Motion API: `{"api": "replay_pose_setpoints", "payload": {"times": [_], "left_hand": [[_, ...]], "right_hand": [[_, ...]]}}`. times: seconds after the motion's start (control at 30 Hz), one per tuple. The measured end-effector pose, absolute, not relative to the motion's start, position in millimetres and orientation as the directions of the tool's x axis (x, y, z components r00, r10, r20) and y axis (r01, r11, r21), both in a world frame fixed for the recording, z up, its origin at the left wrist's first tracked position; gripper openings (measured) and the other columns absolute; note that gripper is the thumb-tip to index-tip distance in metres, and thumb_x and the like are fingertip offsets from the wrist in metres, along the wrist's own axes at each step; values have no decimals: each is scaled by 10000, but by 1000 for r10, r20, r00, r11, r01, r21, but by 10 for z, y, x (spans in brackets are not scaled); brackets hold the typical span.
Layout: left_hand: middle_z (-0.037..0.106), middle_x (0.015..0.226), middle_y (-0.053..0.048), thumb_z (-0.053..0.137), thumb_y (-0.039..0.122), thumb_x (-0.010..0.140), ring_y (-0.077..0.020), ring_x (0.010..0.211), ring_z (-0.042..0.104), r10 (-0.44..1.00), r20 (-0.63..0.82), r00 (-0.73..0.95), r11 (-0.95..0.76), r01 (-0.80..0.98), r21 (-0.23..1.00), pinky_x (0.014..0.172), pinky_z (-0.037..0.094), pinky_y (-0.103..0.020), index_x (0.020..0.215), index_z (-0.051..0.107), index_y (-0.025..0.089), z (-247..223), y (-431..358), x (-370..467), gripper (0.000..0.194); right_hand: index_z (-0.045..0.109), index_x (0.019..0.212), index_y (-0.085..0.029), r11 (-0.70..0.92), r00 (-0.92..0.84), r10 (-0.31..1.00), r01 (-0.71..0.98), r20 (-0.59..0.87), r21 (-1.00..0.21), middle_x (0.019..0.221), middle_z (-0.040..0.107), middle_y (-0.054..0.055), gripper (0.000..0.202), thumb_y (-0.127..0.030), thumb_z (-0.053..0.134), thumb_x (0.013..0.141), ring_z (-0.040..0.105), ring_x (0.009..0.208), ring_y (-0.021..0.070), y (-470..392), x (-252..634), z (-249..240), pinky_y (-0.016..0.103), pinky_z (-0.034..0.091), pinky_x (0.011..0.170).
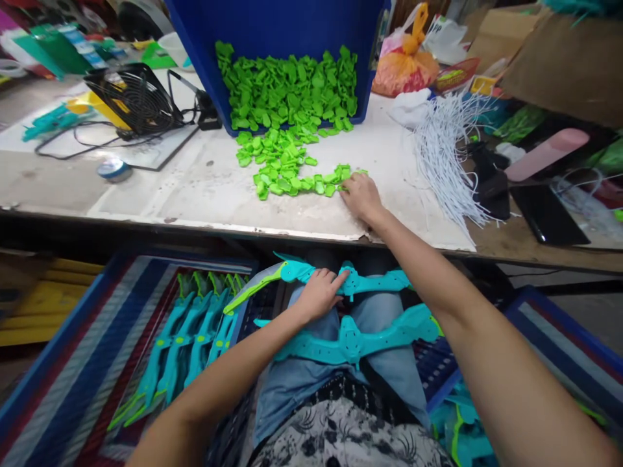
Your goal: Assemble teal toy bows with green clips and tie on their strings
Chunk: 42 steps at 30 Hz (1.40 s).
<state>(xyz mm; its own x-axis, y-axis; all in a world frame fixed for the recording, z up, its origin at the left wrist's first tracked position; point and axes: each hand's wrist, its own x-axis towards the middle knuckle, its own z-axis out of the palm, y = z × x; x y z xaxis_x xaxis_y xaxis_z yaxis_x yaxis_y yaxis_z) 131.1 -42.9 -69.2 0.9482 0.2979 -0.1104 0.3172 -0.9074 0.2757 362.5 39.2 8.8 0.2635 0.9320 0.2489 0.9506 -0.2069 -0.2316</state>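
Observation:
On the white tabletop, small green plastic pieces (pixel 287 172) spill out of a tilted blue bin (pixel 282 26). My right hand (pixel 361 196) is at the right end of the spilled pieces, its fingers bent down onto them; whether a piece is between the fingertips is hidden. Across my lap lie two turquoise bow-shaped parts. My left hand (pixel 321 293) rests on the upper turquoise part (pixel 377 283), fingers wrapped over its left half and one finger reaching to its centre. The lower turquoise part (pixel 353 344) lies nearer my body, untouched.
White strings (pixel 445 155) lie right of the pieces, near a black phone (pixel 549 215). A black fan (pixel 136 100) and a tape roll (pixel 114 170) are on the left. Finished-looking turquoise parts (pixel 182 337) lie on a striped surface (pixel 63 363) at lower left.

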Motion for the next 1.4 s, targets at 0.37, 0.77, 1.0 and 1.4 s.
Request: {"api": "replay_pose_setpoints", "payload": {"times": [0.37, 0.77, 1.0, 1.4], "left_hand": [[666, 1047, -143, 623, 424, 812, -296, 1023, 587, 385, -227, 895, -859, 437, 266, 993, 339, -468, 1389, 371, 144, -420, -563, 1742, 689], [641, 1165, -167, 536, 284, 862, -280, 1062, 606, 439, -464, 770, -443, 634, 634, 855, 465, -302, 1201, 574, 78, -409, -260, 2086, 398], [691, 1077, -116, 691, 178, 737, -232, 1005, 613, 453, -489, 746, -170, 610, 774, 846, 452, -228, 1138, 635, 63, -356, -162, 2280, 421], [666, 1124, -77, 475, 135, 842, -139, 872, 600, 332, -551, 766, 76, 560, 825, 737, 467, -213, 1118, 647, 115, -704, 4, 2169, 325]], "right_hand": [[689, 700, -161, -528, 639, 748, 736, 178, -424, 814, 685, 87, 170, -289, 581, 731, 623, 792, 234, -528, 4037, 127, 347, 467, 760], [682, 889, -199, 189, -68, 917, 942, 393, -278, 1015, 701, 136, 301, -435, 501, 840, 628, 950, 253, -774, 4409, -22, 408, 478, 837], [657, 1092, -244, 139, 7, 848, 962, 530, -236, 990, 705, 121, 336, -443, 609, 826, 644, 936, 249, -1167, 4092, 83, 383, 520, 804], [678, 1064, -207, 159, -9, 945, 887, 326, -434, 1122, 683, 87, 246, -321, 563, 879, 597, 1041, 241, -1636, 3380, -731, 414, 492, 883]]}}
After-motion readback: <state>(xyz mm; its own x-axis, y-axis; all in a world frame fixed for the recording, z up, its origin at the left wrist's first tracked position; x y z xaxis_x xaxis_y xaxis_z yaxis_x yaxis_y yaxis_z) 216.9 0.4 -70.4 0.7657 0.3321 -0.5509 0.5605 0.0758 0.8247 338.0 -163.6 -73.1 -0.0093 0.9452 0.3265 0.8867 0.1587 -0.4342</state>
